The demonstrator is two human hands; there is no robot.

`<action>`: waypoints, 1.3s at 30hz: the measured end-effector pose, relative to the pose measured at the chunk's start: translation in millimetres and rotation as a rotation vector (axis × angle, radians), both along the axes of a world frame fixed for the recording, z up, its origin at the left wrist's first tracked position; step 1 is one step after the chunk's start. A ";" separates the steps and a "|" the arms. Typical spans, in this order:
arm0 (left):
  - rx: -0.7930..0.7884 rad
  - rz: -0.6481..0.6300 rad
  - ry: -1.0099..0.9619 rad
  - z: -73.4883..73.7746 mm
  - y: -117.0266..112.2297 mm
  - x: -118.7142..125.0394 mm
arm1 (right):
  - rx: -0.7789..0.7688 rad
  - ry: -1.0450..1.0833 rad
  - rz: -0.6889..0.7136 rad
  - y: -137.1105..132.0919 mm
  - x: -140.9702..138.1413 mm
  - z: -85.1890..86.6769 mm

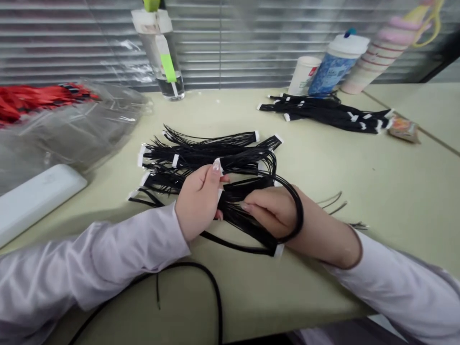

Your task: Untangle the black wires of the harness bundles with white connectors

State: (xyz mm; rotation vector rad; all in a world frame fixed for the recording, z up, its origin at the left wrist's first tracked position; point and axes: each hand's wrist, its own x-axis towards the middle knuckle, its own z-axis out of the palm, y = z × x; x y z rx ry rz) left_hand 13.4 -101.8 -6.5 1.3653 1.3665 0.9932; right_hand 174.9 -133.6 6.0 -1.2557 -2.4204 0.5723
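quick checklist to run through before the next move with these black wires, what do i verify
1. Grip: ok, the left hand and right hand both hold the black wire bundle.
2. Wire clearance: not ok, a black wire loop curves around the right hand.
3. Bundle end: ok, its white connector shows at the lower end.
4. Connector seating: cannot tell, too small to see.
5. Table pile: not ok, strands in the wire pile cross each other.
6. Front cable: cannot tell, the black cable runs out of view.
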 end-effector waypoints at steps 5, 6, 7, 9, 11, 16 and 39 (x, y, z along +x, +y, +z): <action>-0.003 -0.032 0.031 1.7 -1.3 -3.7 | 0.090 -0.084 -0.004 -1.4 -1.7 4.6; -0.002 -0.033 0.031 1.6 -1.7 -4.4 | 0.096 -0.078 0.005 -1.7 -2.2 5.0; -0.002 -0.035 0.032 1.4 -1.9 -5.0 | 0.094 -0.058 0.011 -2.0 -2.7 5.1; -0.002 -0.044 0.028 1.0 -2.0 -5.6 | 0.049 0.008 0.016 -2.3 -3.5 4.2; -0.001 -0.054 0.022 0.7 -1.9 -5.3 | -0.026 0.074 0.004 -2.0 -4.3 1.8; 0.016 -0.051 0.058 2.5 -2.4 -3.2 | -0.062 0.167 0.004 -0.4 -8.3 -5.1; 0.018 -0.070 0.079 1.0 -4.7 -3.6 | 0.285 -0.389 -0.175 -13.5 7.4 22.3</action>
